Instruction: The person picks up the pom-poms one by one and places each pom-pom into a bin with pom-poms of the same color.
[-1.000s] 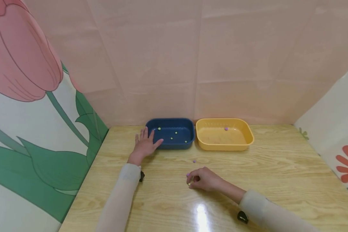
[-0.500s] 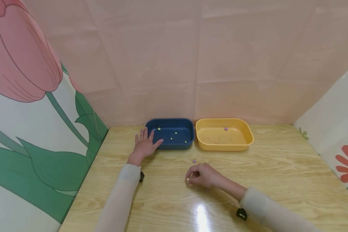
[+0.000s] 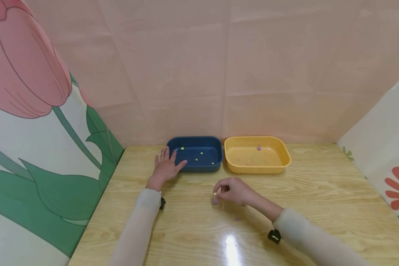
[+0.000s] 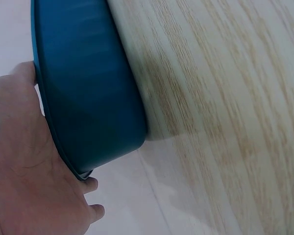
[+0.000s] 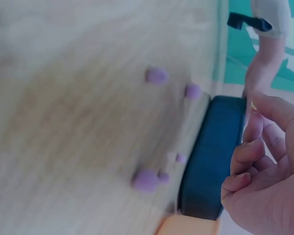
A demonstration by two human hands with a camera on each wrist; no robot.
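My left hand rests with spread fingers on the left end of the blue tray; its palm lies at the rim in the left wrist view. Several small yellow-green balls, one of them a ball near the back, lie in that tray. Over the table, my right hand pinches a small yellow ball between thumb and forefinger, mostly hidden by the fingertips. Beneath it on the table are a purple ball and a smaller purple ball. More purple balls, including a large ball, show in the right wrist view.
A yellow tray stands just right of the blue one, with a purple ball inside. Both trays are at the back of the wood-grain table, near a pink backdrop. Flower-printed panels flank the sides.
My right hand has picked up the yellow ball and moved up the table toward the trays, uncovering purple balls behind it. My left hand has stayed on the blue tray.
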